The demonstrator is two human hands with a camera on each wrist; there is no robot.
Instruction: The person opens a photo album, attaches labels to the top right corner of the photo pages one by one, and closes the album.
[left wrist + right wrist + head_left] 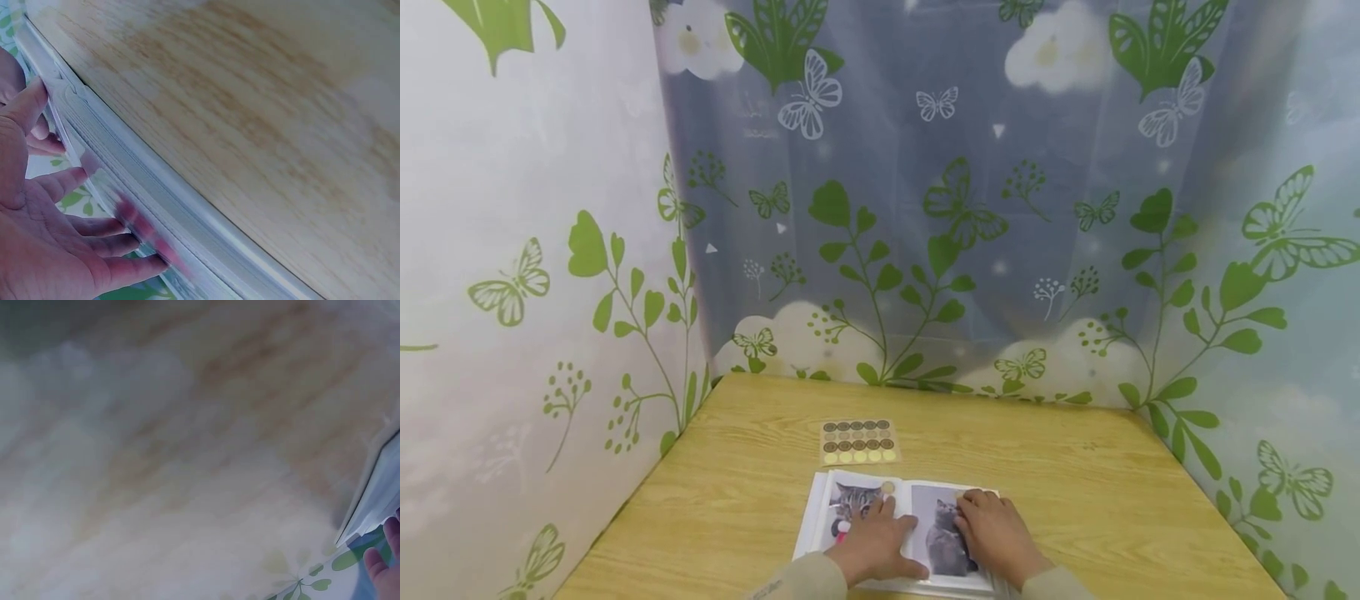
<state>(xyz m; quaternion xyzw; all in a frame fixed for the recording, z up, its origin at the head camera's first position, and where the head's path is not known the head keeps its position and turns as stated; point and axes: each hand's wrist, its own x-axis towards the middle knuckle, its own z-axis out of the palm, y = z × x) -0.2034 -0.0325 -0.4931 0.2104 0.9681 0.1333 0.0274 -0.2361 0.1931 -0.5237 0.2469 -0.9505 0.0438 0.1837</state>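
An open photo album (907, 493) lies on the table, with a cat photo (852, 498) on its left page and a grey cat photo (945, 546) on its right page. A round pale sticker (888, 487) sits at the left page's upper right corner. My left hand (874, 543) rests with fingers spread across the left page and the thumb towards the spine. My right hand (997, 531) lies over the outer part of the right page. In the left wrist view, straight fingertips touch the pages of the album (144, 162). The right wrist view catches only part of my right hand (387, 572).
Beyond the album, a sheet of round stickers (859, 441) in brown, tan and yellow rows lies on the wood-grain table (1037, 458). Printed curtains with leaves and butterflies enclose the table at the back (880, 275), left (550, 333) and right.
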